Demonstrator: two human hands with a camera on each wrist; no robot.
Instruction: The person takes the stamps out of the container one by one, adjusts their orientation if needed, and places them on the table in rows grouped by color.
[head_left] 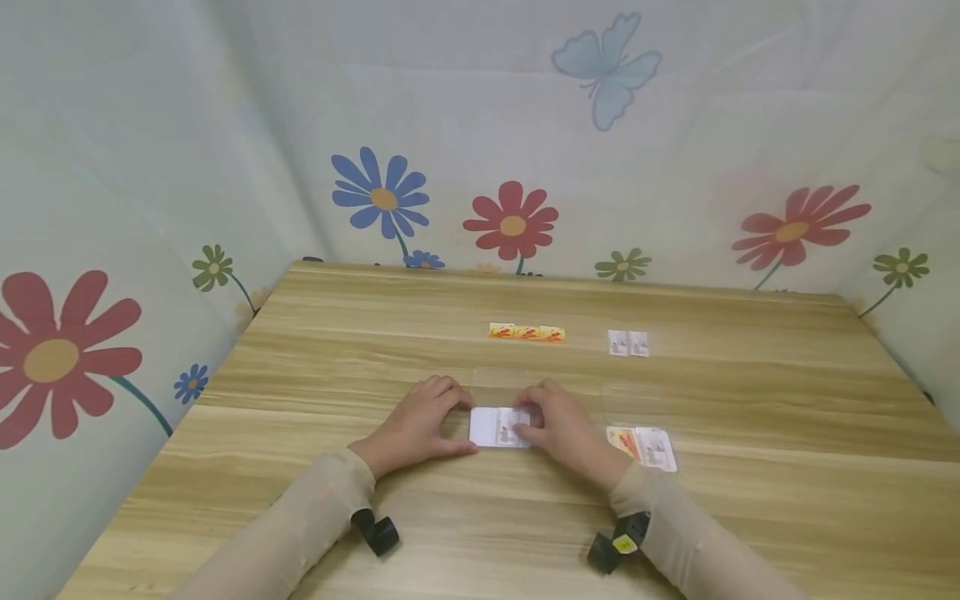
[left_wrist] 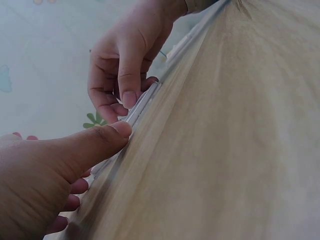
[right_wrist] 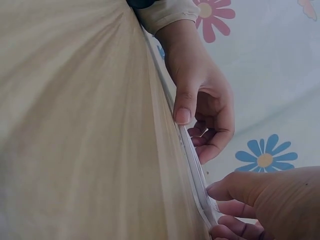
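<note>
Person at wood-grain table (head_left: 750,375), bare hands at work. Flat case (head_left: 482,425) lies mid-table, btwn the hands; transparent lid (head_left: 498,382) behind it. L. half of case: plain white. R. half: pale printed card (head_left: 505,427). L. hand (head_left: 416,425) grips the case's l. end, thumb at near edge, fingers at far edge. R. hand (head_left: 566,429), fingers bent, pinches the pale card w/ thumb and fingertips at the r. end; exact contact partly hidden, even in wrist views.

To r., just past the r. forearm: second case (head_left: 670,437), lid likewise behind, w/ orange-yellow card (head_left: 624,442) beside a pale one (head_left: 656,452). Farther back: row of three yellow-and-red cards (head_left: 527,332); to their r., pair of pale cards (head_left: 628,342), side by side. Beige sleeves (head_left: 315,508), black device (head_left: 375,532) at l. wrist, another (head_left: 617,542) at r. w/ yellow tag. Backdrop (head_left: 450,100), from where I stand: printed flowers, one pale-blue butterfly (head_left: 607,71).
</note>
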